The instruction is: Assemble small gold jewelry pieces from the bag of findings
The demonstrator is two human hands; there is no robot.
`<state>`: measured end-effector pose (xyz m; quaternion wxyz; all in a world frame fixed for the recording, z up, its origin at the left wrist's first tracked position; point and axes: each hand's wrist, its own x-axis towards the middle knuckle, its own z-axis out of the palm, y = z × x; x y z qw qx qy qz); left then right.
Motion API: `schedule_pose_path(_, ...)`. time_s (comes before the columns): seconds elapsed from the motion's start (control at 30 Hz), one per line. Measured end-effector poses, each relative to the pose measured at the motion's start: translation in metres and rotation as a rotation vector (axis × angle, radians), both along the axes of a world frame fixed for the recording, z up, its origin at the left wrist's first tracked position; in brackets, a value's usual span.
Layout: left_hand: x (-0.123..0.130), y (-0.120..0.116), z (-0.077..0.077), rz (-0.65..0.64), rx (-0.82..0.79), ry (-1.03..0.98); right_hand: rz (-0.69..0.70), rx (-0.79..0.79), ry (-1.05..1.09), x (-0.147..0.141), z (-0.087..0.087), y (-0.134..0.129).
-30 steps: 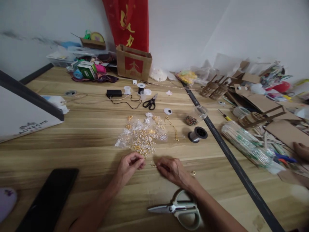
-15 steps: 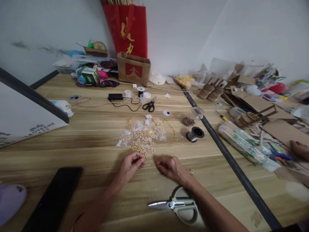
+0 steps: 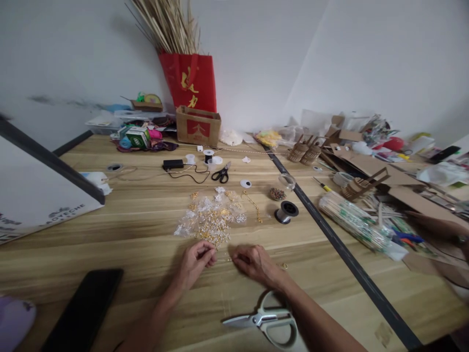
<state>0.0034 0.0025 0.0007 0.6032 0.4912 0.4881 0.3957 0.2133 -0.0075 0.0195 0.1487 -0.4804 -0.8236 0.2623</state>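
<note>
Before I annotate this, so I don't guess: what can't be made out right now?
All in the head view:
Left hand: whether its fingertips grip anything, too small to tell.
Right hand: what lies under its palm, hidden by the hand itself.
Shiny pile: single pieces, too small to count.
Dark phone: near end, cut off by the bottom edge.
</note>
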Motion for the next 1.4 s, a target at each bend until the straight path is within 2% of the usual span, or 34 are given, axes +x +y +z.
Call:
schedule_pose_path(0.47,0.001,-0.001,0.002,0.0,0.016,0.014,-0.006,0.009,0.021,0.001,-0.003,0.0)
schedule_pose_path(0.77,0.001,-0.002,-0.003,0.023,0.022,0.014,0.006,0.015,0.076,0.001,0.0,-0.001)
schedule_pose_path(1.1,0.0,0.002,-0.005,0.023,0.019,0.013,-0.018,-0.002,0.111,0.004,-0.006,0.002)
schedule_pose_path(1.23,0.0,0.002,-0.009,0.015,0.088,0.089,-0.032,-0.015,0.111,0.005,-0.006,0.002)
schedule_pose_path(1.4,0.004,0.0,-0.012,-0.045,0.243,0.311,-0.025,-0.01,0.121,0.006,-0.009,0.003)
